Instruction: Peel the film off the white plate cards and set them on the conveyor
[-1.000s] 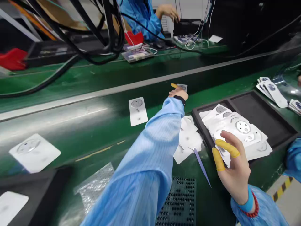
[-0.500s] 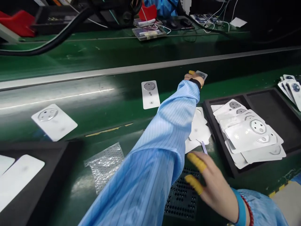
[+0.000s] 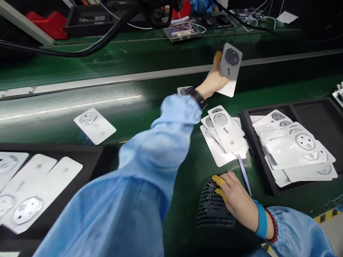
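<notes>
My left hand [image 3: 214,80], with yellow finger cots, is closed on a white phone back cover [image 3: 230,69], held up tilted above the green belt. The cover's round dark camera area is at the top. My right hand [image 3: 235,194], also in yellow finger cots, pinches the upper right edge of a black sheet with rows of small round dots [image 3: 214,208]; the sheet looks bent. Purple tweezers [image 3: 243,175] lie just beside that hand. Between the hands is a loose pile of white back covers [image 3: 227,137].
A black tray [image 3: 273,184] at right holds a stack of covers. Another black tray [image 3: 93,157] at left holds several more. One cover [image 3: 94,125] lies on the belt [image 3: 139,121]; a second is partly hidden behind my left wrist. A thick black cable [image 3: 80,53] hangs across the upper left.
My left hand has lifted the back cover off the belt, turning it upright. My right hand has come down onto the dotted sheet and gripped its edge. The view has shifted left.
</notes>
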`<state>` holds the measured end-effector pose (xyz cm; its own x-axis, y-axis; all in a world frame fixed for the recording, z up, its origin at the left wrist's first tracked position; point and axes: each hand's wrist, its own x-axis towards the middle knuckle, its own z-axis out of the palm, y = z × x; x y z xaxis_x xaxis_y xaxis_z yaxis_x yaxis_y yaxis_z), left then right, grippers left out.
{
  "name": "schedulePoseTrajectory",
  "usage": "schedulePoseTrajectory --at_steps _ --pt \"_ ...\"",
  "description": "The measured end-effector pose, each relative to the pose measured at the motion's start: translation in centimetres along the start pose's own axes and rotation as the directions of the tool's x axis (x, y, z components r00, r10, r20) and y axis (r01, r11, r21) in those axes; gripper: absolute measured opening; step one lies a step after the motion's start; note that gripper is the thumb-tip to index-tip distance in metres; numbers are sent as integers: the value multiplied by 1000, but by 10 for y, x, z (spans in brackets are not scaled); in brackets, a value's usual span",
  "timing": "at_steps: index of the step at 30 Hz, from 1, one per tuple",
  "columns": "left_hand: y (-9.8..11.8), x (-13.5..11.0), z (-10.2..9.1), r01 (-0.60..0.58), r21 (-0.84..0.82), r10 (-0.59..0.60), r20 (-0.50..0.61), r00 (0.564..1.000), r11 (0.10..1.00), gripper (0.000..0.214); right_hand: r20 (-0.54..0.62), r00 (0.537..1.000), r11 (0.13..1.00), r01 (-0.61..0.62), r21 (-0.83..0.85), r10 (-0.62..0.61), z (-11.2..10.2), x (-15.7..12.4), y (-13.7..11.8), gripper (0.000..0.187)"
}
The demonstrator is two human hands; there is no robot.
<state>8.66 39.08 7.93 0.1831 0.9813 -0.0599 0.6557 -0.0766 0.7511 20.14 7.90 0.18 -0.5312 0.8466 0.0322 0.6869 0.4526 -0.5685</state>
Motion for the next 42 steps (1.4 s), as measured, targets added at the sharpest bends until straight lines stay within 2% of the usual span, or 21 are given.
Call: schedulePoseTrajectory --at_steps 1,2,3,4,5,6,7,9,12,16,19,21,26,29,33,37,40,42 --pt "-10 -31 -12 -47 -49 46 -20 999 998 47 -9 1000 999 14 39 -14 0 0 2 38" --pt "-23 -66 -22 -124 -190 110 -81 991 974 45 -14 1000 996 21 87 -20 0 0 5 37" --pt "-37 -103 -30 -127 -307 89 -133 987 943 43 -17 1000 990 22 136 -20 -1 0 7 36" --pt "-52 -142 -34 -61 -406 -7 -163 987 912 39 -17 1000 983 22 184 -19 -3 1 8 33" --pt "-66 -181 -35 53 -500 -154 -163 975 864 35 -14 1000 973 22 231 -19 -5 3 8 29" --pt "-79 -217 -33 169 -560 -290 -135 947 811 33 -8 1000 961 25 276 -23 -9 5 7 26" --pt "-89 -250 -28 214 -569 -340 -123 932 794 35 3 999 947 30 320 -33 -13 7 5 23" --pt "-100 -303 -16 243 -576 -363 -101 926 780 40 17 998 922 53 385 -65 -20 13 -3 22" --pt "-98 -349 3 242 -625 -342 -42 939 742 46 19 990 915 120 385 -138 -25 22 -18 28" --pt "-94 -366 18 261 -728 -383 -3 924 634 31 -1 968 921 238 307 -250 -20 29 -33 32" --pt "-99 -368 26 264 -787 -426 1 905 558 26 -186 952 919 289 269 -244 -7 28 -42 22" --pt "-102 -368 30 265 -829 -448 19 894 493 24 -267 934 917 305 258 -236 5 26 -47 12" --pt "-97 -369 32 302 -902 -499 117 859 308 26 -274 924 936 317 154 -268 29 25 -52 18" --pt "-93 -369 30 327 -923 -532 175 828 205 28 -297 892 925 374 65 -340 36 24 -50 20" --pt "-94 -368 29 360 -929 -579 244 778 91 29 -336 855 914 401 -55 -395 40 22 -49 34" --pt "-98 -368 32 365 -930 -612 268 744 36 30 -338 822 888 441 -132 -458 40 22 -50 27" --pt "-98 -369 37 353 -934 -627 244 740 53 27 -312 789 848 499 -179 -530 39 22 -50 21" --pt "-97 -368 40 344 -935 -633 215 743 86 24 -281 788 837 518 -178 -548 39 23 -47 19"
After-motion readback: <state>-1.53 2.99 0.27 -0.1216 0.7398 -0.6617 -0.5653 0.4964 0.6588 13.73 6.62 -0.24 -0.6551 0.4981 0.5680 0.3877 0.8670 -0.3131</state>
